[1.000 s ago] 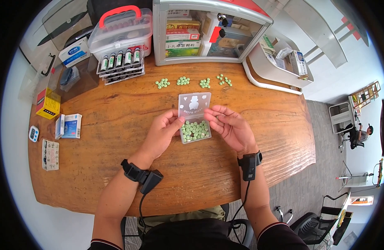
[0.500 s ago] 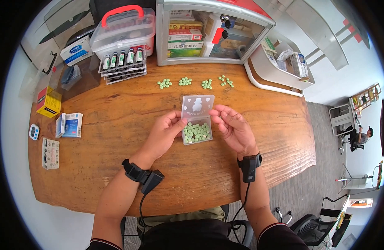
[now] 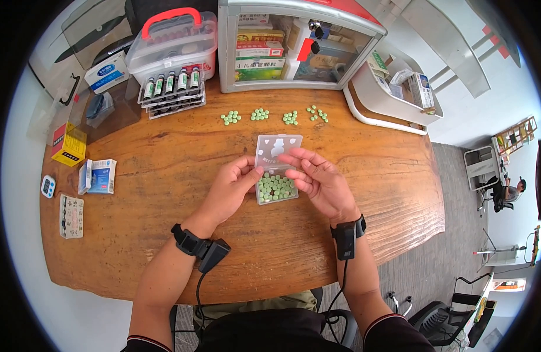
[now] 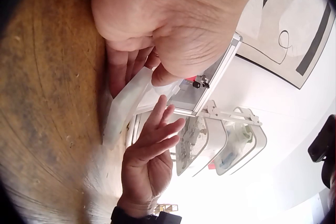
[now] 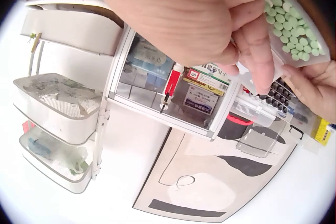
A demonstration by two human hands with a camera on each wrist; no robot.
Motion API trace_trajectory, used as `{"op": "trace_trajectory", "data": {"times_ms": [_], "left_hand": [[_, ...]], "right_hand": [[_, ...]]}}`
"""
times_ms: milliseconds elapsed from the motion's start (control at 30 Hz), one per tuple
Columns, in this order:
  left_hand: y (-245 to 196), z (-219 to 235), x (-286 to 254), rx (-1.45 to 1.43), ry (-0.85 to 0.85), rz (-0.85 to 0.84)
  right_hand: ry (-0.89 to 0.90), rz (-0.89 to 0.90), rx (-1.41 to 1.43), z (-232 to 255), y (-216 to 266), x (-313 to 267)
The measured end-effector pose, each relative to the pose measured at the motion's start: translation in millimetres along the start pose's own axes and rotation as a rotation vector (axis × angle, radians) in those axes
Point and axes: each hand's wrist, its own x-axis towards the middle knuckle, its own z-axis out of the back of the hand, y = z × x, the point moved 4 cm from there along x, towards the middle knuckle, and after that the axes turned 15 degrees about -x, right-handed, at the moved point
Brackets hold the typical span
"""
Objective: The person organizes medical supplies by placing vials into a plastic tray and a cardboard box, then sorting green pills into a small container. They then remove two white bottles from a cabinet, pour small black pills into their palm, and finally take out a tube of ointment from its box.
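The left hand (image 3: 230, 186) grips the left side of a clear plastic hinged box (image 3: 263, 201), midway between the brown wooden desk's (image 3: 135, 193) far and near edges; the right hand's (image 3: 326, 186) fingers spread loosely by its raised lid. Round green tablets (image 3: 275, 186) lie inside

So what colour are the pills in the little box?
Pale green pills, clearest in the right wrist view.

The right hand (image 5: 184, 14) hangs near an open pillbox (image 5: 307, 58) of green tablets (image 5: 294, 30); the left hand (image 5: 310, 88) grips it.
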Motion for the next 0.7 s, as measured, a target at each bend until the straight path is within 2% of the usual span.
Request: {"op": "trace_trajectory", "data": {"times_ms": [100, 200, 567, 700], "left_hand": [[-1, 0, 0, 0.003, 0.003, 0.01], [-3, -1, -2, 0.005, 0.006, 0.02], [-1, 0, -1, 0.008, 0.009, 0.019], [0, 2, 1, 0.022, 0.024, 0.004]], "right_hand": [[0.013, 0.051, 0.081, 3, 2, 1], [-0.067, 0.049, 0.108, 2, 7, 0], [0.153, 0.081, 0.302, -10, 14, -1], [0.112, 0.08, 0.207, -10, 13, -1]]}}
